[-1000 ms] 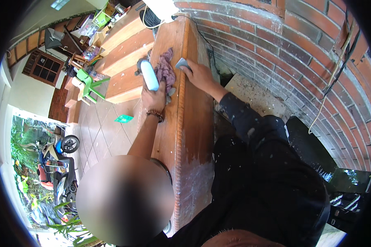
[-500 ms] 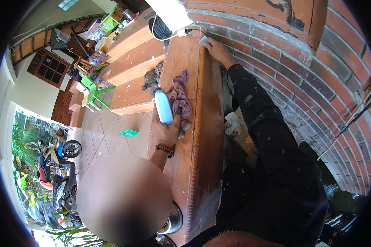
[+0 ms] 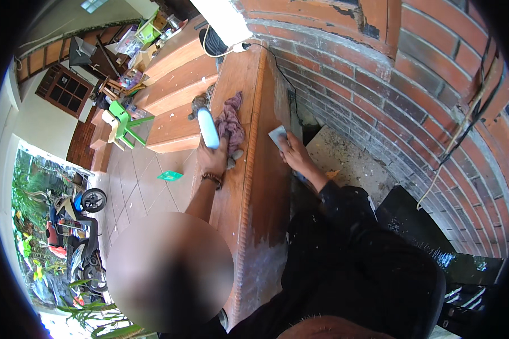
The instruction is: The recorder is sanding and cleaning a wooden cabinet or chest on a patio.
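**Two hands at a carved wooden bench, both full**

The person's left hand (image 3: pixel 211 163) is over the bench (image 3: pixel 223 209), its grip closed around the lower end of a pale-blue oblong object (image 3: pixel 208 129), most of which sticks out, perhaps so it can be turned easily. The right hand (image 3: pixel 296 155), by the bench's side, pinches a flat grey piece (image 3: pixel 277 135) near one edge, seemingly to leave its face free. A crumpled purple rag (image 3: pixel 232 118) lies beside the left hand, handily within reach.

A blurred patch (image 3: pixel 169 271) covers the near end. The left fingers' undersides are hidden; I cannot tell whether they press the rag. Farther off, a grey-brown lump (image 3: pixel 199 105) defies naming.
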A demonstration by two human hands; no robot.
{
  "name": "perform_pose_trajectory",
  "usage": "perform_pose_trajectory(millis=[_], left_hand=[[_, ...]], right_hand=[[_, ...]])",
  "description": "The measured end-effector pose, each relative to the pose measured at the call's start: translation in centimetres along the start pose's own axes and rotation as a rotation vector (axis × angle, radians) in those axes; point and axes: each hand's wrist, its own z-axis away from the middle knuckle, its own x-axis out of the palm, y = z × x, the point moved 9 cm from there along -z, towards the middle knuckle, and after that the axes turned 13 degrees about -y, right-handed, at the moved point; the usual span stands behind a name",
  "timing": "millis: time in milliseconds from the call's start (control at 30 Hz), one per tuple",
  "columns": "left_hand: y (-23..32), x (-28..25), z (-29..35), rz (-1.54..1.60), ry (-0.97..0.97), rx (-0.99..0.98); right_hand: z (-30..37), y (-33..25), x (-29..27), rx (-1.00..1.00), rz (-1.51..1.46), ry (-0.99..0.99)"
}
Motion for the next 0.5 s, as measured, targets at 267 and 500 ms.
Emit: perform_pose_trajectory(millis=[267,500], left_hand=[[-3.3,-0.9,-3.6,0.865,-0.084,-0.177],[4.8,-6.1,-1.0,0.749,-0.079,0.086]], right_hand=[[3.9,-6.2,-1.7,0.109,-0.374,-0.006],[-1.0,-14.2,-1.9,-0.260,-0.334,0.107]])
